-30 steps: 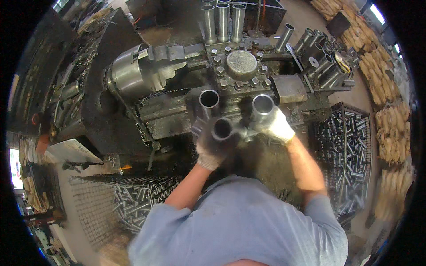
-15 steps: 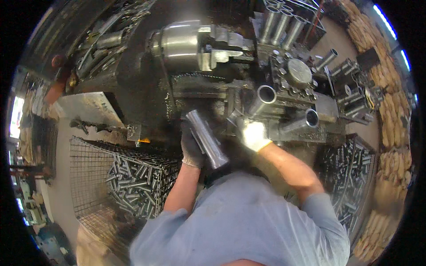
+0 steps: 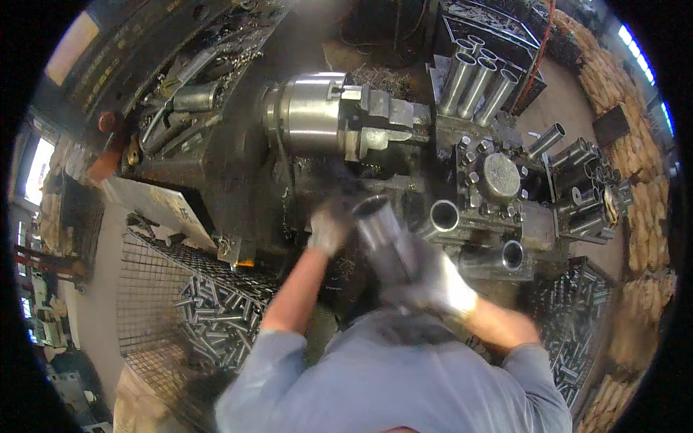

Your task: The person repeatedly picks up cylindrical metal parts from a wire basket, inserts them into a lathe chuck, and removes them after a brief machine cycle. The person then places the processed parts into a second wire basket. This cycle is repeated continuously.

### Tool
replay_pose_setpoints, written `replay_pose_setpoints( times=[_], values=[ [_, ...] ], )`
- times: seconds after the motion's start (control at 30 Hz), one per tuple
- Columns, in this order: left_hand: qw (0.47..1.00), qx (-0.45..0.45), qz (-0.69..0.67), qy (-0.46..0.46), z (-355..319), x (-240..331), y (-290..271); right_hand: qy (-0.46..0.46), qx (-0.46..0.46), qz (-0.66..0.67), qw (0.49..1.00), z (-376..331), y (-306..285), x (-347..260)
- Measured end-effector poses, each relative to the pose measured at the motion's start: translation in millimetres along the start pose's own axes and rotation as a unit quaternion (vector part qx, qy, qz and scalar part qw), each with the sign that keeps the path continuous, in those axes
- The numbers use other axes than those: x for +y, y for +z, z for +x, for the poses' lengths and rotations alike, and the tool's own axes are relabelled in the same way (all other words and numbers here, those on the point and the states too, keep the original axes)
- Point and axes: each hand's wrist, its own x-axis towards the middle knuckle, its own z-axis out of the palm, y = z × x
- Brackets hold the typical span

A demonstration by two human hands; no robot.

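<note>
A shiny metal tube (image 3: 382,234) stands tilted in front of my body, its open end facing up. My right hand (image 3: 433,283), in a pale work glove, is wrapped round its lower part. To the tube's left is my left hand (image 3: 330,226), also gloved, its fingers dark and smeared by motion. Beyond the hands lies a lathe chuck (image 3: 314,112) with stepped jaws, nothing held between them. Two more tubes, an upright one (image 3: 443,215) and a lying one (image 3: 512,255), rest on the machine right of my right hand.
A bolted tool post (image 3: 501,177) rises at the right, with several tubes (image 3: 476,86) standing behind it. A wire basket (image 3: 148,289) of short metal pieces is at the left; another heap of pieces (image 3: 577,310) lies at the right. A sheet-metal plate (image 3: 155,206) sticks out at the left.
The tube has passed from my left hand to my right. My right hand has come back from the machine toward my body; my left has moved forward and slightly right.
</note>
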Motion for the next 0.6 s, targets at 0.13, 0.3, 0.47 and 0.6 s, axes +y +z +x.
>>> replay_pose_setpoints(
  times=[0.13,0.3,0.47,0.6],
  values=[
    [0.967,-0.041,0.246,0.046,117.7,-41.1,4.6,-0.278,0.048,-0.121,0.952,-38.5,-87.9,-52.3],
    [0.929,0.069,0.310,0.191,142.2,-36.5,40.7,-0.234,0.226,-0.391,0.861,37.6,-186.7,-84.8],
    [0.970,-0.009,0.008,0.243,57.5,-1.2,52.7,-0.091,0.099,-0.698,0.703,166.4,-239.4,-41.9],
    [0.978,0.139,-0.104,0.115,-57.1,-41.1,55.6,-0.042,-0.044,-0.568,0.821,225.6,-228.1,-14.2]
  ],
)
